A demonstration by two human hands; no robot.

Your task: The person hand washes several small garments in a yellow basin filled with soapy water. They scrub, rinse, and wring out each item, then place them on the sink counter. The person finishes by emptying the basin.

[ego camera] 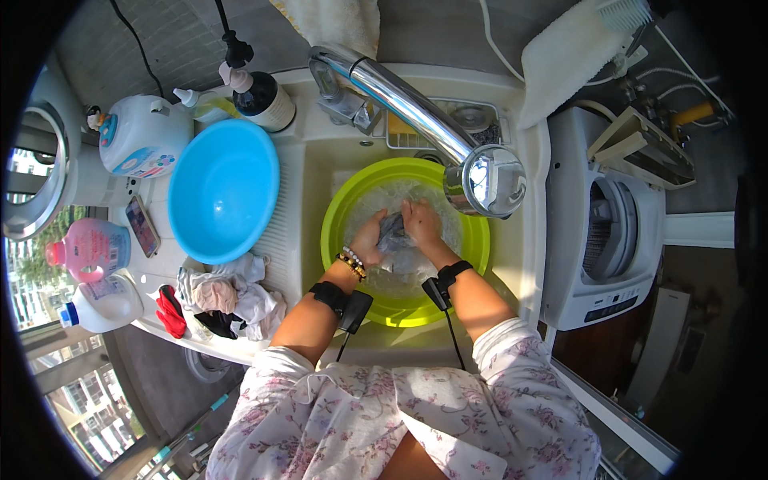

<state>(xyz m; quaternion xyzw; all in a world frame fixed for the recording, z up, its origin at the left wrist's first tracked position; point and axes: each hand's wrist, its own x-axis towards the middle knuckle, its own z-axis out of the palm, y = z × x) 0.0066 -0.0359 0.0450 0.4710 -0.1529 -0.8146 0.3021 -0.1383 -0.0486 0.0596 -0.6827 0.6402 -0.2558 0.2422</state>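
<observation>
A lime-green plastic basin (339, 240) stands in the sink, with sudsy water (408, 279) in it. Over the water, my right hand (423, 221) is closed around a wet grey cloth (393, 233). My left hand (369, 237) holds the same cloth from its left side, the thumb up along it. The cloth is bunched between the two hands, and its lower part reaches down to the suds. Dark straps with small boxes circle both wrists, and beads are on the left one.
A chrome faucet (414, 102) arches over the basin's right rim. To the left, a blue basin (225, 189), a pile of clothes (234, 300), a phone (143, 225) and detergent bottles (96, 249) crowd the counter. A top-loading washing machine (624, 306) stands right of the sink (534, 240).
</observation>
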